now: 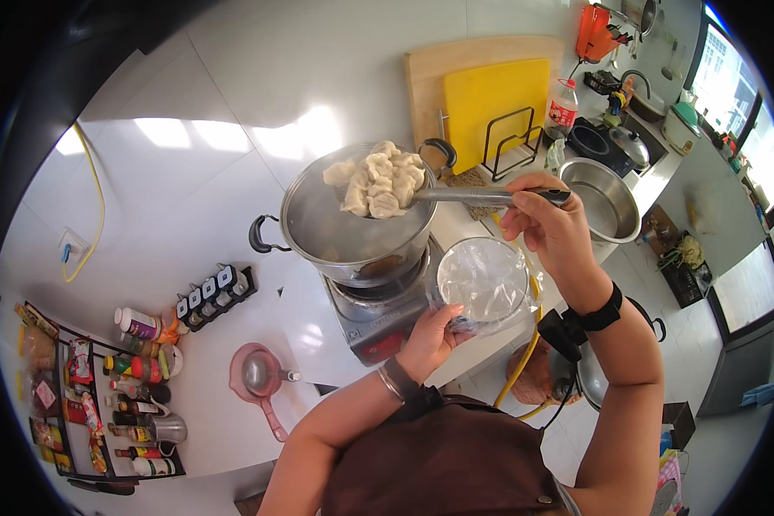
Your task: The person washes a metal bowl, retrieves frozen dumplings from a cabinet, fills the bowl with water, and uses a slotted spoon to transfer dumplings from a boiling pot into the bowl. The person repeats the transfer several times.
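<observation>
My right hand [545, 216] grips the metal handle of a ladle or skimmer [458, 195], whose head is heaped with dumplings [384, 180]. The load hangs over a steel stockpot [335, 232] with black handles, which stands on a gas stove [377, 326]. Cloudy water and some steam show inside the pot. In my left hand [435, 338] is a bowl [484, 280] lined with clear plastic film, its opening facing up. The bowl is to the lower right of the pot, below the ladle's handle. The underside of the bowl is hidden.
A pink plastic dipper [267, 413] holds a metal ladle at the left. Spice jars [213, 297] and a rack of bottles [142, 413] stand beyond. A yellow cutting board [496, 109] leans behind the pot; a steel basin [600, 200] lies right. A yellow hose [522, 371] hangs by the counter.
</observation>
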The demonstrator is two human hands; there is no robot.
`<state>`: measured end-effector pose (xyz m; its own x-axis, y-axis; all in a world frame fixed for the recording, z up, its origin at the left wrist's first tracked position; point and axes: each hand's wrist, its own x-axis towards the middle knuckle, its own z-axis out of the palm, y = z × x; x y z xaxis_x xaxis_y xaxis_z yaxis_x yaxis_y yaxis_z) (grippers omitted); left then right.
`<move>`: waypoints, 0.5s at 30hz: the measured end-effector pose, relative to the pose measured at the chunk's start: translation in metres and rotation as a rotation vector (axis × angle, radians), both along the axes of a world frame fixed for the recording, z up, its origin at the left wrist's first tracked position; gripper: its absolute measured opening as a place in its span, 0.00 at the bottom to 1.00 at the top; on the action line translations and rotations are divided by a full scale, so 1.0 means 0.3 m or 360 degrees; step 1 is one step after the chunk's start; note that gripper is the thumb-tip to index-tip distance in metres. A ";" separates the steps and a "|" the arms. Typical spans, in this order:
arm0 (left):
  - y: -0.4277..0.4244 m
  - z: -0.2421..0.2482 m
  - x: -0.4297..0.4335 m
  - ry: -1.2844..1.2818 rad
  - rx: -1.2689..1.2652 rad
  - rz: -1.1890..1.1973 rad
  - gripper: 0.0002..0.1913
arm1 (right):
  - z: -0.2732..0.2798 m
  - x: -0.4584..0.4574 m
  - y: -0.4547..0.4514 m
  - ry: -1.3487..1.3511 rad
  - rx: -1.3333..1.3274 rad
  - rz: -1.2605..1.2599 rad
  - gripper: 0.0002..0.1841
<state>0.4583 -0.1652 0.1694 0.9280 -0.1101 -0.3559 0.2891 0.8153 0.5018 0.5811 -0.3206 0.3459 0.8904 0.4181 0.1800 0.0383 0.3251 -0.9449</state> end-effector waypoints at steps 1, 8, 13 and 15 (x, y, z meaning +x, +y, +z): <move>-0.001 0.012 0.010 0.0006 -0.0001 0.0004 0.15 | 0.000 0.010 -0.003 0.0008 -0.0010 -0.0002 0.07; -0.007 0.017 0.078 -0.0003 -0.0072 0.0082 0.15 | 0.006 0.058 -0.055 -0.0005 0.0004 -0.0034 0.08; -0.024 -0.022 0.137 0.0054 -0.0063 0.0181 0.13 | 0.035 0.046 -0.185 0.0051 0.0019 -0.0138 0.08; -0.042 -0.031 0.175 0.0033 -0.0069 0.0216 0.11 | 0.042 0.039 -0.252 0.0027 -0.0015 -0.0194 0.09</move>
